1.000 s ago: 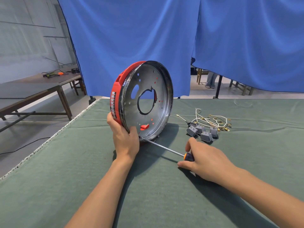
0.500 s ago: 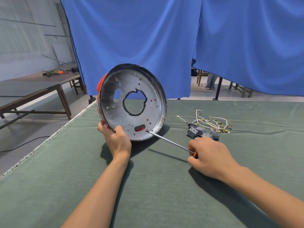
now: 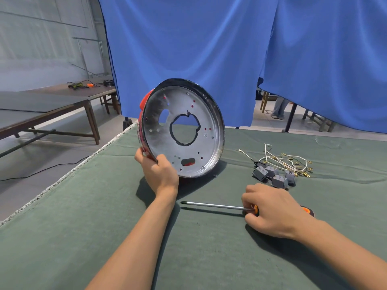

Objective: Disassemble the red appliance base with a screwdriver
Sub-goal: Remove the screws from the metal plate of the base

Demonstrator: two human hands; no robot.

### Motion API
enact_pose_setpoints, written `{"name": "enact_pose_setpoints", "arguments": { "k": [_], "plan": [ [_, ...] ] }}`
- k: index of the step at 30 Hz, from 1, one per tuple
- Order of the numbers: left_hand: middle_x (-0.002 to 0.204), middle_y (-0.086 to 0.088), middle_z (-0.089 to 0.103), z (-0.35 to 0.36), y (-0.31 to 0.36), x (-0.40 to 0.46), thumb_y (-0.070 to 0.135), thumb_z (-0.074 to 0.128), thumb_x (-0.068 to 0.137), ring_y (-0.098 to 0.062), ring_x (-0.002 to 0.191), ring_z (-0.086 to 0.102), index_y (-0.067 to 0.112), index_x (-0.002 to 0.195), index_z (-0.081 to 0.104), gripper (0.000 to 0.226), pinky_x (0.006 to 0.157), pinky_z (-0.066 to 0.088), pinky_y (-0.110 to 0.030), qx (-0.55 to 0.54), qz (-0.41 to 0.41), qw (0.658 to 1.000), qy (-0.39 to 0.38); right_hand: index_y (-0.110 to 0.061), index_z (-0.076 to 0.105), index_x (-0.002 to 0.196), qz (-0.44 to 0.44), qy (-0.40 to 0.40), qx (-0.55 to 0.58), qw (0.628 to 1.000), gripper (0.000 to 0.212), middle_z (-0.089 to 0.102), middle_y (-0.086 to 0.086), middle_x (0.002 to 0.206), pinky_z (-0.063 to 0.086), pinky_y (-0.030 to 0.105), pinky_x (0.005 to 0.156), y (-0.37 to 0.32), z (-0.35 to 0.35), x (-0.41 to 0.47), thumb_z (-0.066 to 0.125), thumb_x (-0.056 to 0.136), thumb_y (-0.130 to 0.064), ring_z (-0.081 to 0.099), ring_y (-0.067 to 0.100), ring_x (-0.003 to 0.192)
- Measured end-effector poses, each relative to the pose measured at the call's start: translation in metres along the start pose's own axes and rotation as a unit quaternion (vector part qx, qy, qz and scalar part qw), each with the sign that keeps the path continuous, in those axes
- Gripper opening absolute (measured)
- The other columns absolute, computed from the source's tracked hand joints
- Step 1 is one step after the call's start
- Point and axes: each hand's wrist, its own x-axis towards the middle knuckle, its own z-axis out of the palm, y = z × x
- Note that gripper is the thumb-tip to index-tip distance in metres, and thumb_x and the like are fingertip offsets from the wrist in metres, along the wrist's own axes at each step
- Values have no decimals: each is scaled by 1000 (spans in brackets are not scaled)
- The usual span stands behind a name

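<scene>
Right hand [image 3: 274, 210]: fingers curling round the screwdriver [image 3: 217, 206] handle, low over the bench [image 3: 83, 237]. The shaft is now lying level just above the cloth, tip pointing left and well apart from the base; half a second ago that tip was sitting at the lower rim of the plate. Judged meaning: that screw is out, and the tool is being set down or parked.

Left hand [image 3: 159, 174]: fingers clamping the lower left rim of the base [image 3: 182, 130], thumb on the metal face. It is keeping the base standing on edge, lower rim touching the bench, tilted back a little. The face is turning more toward the camera than a second ago, so less red shell is showing behind the rim.

Screw [image 3: 214, 175]: a small dark speck lying on the cloth just beside the base's lower rim; likely the one just freed.

Relays [image 3: 272, 174] and wires [image 3: 287, 160]: grey blocks and white leads lying to the right, apart from the base, apparently already removed.

Writing: the relay tops are carrying marks too small to read. The strip on the red side is blurred.

Curtain [image 3: 209, 49]: blue, hanging behind the bench.
</scene>
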Motion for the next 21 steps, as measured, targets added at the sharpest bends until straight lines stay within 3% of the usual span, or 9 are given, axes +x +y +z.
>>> {"name": "enact_pose_setpoints", "arguments": {
  "k": [4,10,16,21],
  "plan": [
    [88,13,59,2,3,-7,24,36,67,-18,78,56,23,125,39,58,66,38,-29,17,17,999,-31,-31,48,75,46,41,74,995,25,52,-13,77,41,27,67,-7,-4,16,43,72,-56,47,6,79],
    [81,13,55,8,6,-20,23,40,70,-8,69,52,24,123,43,53,61,34,-29,16,91,993,-80,-26,63,86,142,166,145,965,12,63,-9,85,45,31,72,-18,-2,58,59,88,-37,58,15,86],
    [94,4,61,11,10,-28,24,42,71,-22,83,56,25,125,42,54,68,37,-34,22,104,991,-85,-27,68,94,266,110,156,945,29,67,-4,97,42,30,69,-28,12,85,64,82,-53,61,22,94],
    [90,6,58,11,11,-30,25,43,70,-16,73,52,26,125,40,56,63,33,-30,39,132,986,-95,-20,71,93,296,77,172,936,24,68,7,98,41,29,69,-34,7,96,68,82,-41,62,29,95]
  ]
}}
